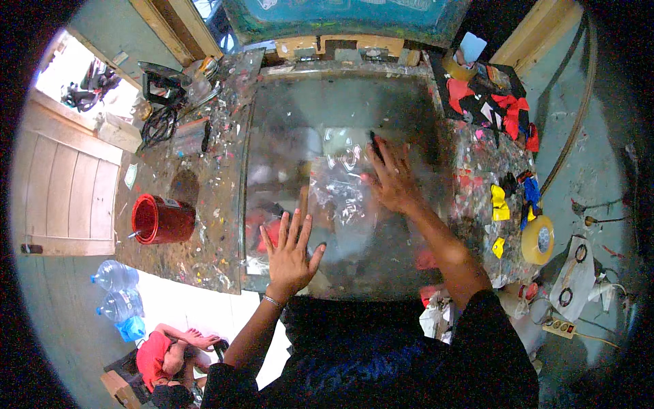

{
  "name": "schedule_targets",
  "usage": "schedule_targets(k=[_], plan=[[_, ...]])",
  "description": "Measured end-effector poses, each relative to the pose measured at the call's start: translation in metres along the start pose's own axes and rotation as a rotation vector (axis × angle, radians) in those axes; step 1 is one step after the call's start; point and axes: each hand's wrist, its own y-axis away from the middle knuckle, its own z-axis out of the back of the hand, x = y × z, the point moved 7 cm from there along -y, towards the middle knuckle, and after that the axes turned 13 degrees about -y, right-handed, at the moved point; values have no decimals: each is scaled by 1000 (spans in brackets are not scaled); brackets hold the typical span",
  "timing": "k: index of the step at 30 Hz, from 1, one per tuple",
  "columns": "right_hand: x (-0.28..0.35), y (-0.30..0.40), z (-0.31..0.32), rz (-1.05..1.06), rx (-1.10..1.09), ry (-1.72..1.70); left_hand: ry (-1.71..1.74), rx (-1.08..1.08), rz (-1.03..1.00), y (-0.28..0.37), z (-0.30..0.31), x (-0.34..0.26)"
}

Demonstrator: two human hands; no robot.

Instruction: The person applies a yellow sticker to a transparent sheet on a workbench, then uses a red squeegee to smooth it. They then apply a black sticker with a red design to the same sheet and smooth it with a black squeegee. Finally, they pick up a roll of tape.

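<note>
A glass pane (286,112) set in the worktable lies before me, reflecting light. My left hand (292,255) rests palm down near its lower left part, fingers spread, holding nothing. Farther up and to the right, my right hand (391,176) is over the glass with a small dark object (374,139) at its index finger; whether the fingers grip it I cannot tell. Left of this hand, a pale printed design (343,153) shows on the glass, with more whitish marks below it.
A red plastic bucket (166,219) and a clothes iron (162,84) stand left. Right are a roll of clear tape (537,240), yellow scraps (499,203) and red scraps (511,115). A framed screen (347,18) is at the back. A person in red (153,355) sits on the floor, lower left.
</note>
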Motion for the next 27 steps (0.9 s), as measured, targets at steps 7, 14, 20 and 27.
schedule_targets(k=[7, 14, 20, 27], plan=[[118, 43, -19, 104, 148, -269, 10, -1, -22, -2, 1, -1], [3, 80, 32, -125, -35, -198, 205, -87, 26, 2, 0, 6], [-45, 125, 71, -233, -272, -285, 490, -62, 50, -3, 22, -20], [-47, 140, 123, -351, -491, -348, 648, -89, -243, -2, 69, -114]])
